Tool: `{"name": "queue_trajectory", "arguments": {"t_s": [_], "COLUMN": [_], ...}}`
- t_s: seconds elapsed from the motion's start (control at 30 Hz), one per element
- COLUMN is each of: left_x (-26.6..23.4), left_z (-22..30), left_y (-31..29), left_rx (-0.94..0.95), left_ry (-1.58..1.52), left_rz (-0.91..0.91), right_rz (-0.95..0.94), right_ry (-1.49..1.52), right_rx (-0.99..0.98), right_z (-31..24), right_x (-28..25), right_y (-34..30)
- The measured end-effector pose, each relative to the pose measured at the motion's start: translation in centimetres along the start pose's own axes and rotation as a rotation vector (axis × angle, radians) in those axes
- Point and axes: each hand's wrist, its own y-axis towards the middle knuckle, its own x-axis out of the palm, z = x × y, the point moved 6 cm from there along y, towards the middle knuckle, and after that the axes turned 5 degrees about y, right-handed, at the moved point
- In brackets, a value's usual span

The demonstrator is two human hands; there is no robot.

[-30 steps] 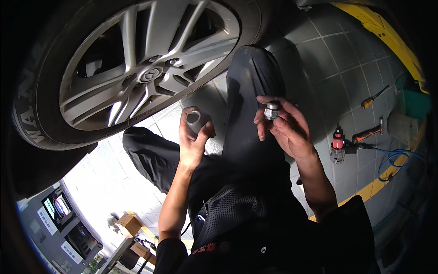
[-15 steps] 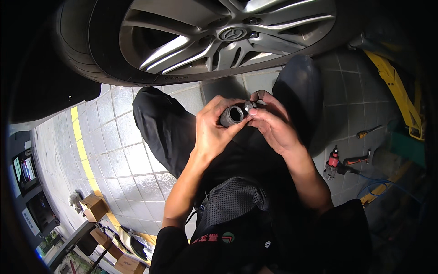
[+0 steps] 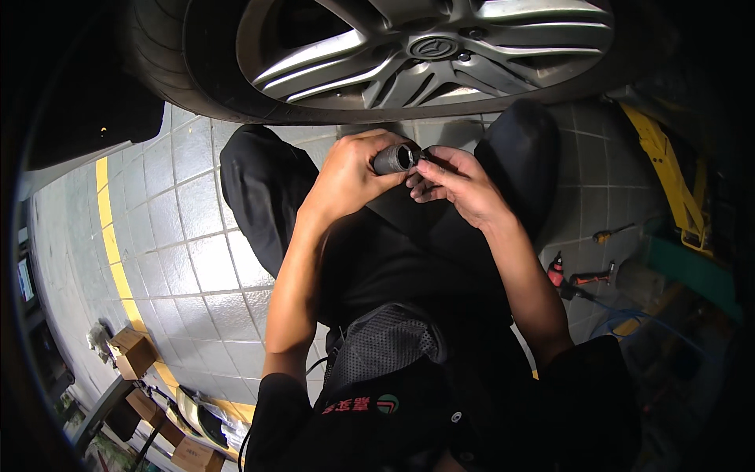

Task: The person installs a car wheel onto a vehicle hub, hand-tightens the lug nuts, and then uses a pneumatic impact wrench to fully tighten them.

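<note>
My left hand [image 3: 346, 175] is wrapped round a dark cylindrical socket [image 3: 387, 160], its open end turned to the right. Close beside that opening, my right hand [image 3: 465, 187] pinches a small lug nut [image 3: 420, 155] between thumb and fingers. The nut is at the socket's mouth; whether part of it sits inside, I cannot tell. Both hands are held over my lap, between my bent knees. Just beyond them stands a car wheel with silver spokes [image 3: 385, 82] and a black tyre [image 3: 169, 59].
On the tiled floor to the right lie a red-and-black air tool [image 3: 557, 271] with a blue hose [image 3: 649, 315], a red-handled tool [image 3: 590, 278] and a screwdriver [image 3: 612, 234]. A yellow metal frame [image 3: 664, 169] stands beyond. Cardboard boxes [image 3: 132, 352] are at lower left, near a yellow floor line [image 3: 110, 236].
My right hand has brought the lug nut to the socket's mouth. The socket has turned further to the right. The whole view has shifted slightly.
</note>
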Motion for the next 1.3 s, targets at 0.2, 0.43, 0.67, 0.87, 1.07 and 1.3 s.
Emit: {"name": "queue_trajectory", "arguments": {"t_s": [0.2, 0.43, 0.67, 0.87, 1.07, 1.3], "left_x": [0.2, 0.5, 0.0, -0.3, -1.3, -5.6], "left_z": [-2.1, -7.3, -8.1, -7.6, -7.0, -2.8], "left_y": [-0.4, -0.3, -1.3, -1.0, -1.3, -0.6], "left_rx": [-0.030, -0.374, -0.475, -0.488, -0.424, -0.181], "left_ry": [0.019, -0.204, -0.334, -0.301, -0.291, -0.140], "left_rz": [-0.058, 0.275, 0.315, 0.340, 0.417, 0.621], "right_rz": [-0.005, 0.437, 0.710, 0.656, 0.451, 0.423], "right_ry": [-0.085, 0.240, 0.353, 0.443, 0.738, 0.740], "right_rx": [0.041, -0.348, -0.475, -0.348, -0.221, -0.191], "right_z": [0.8, -2.2, -1.8, -2.0, -1.2, -0.8], "right_x": [-0.6, -4.6, -4.1, -2.7, -1.9, -2.0], "right_y": [0.8, 8.2, 11.4, 11.3, 13.2, 13.2]}}
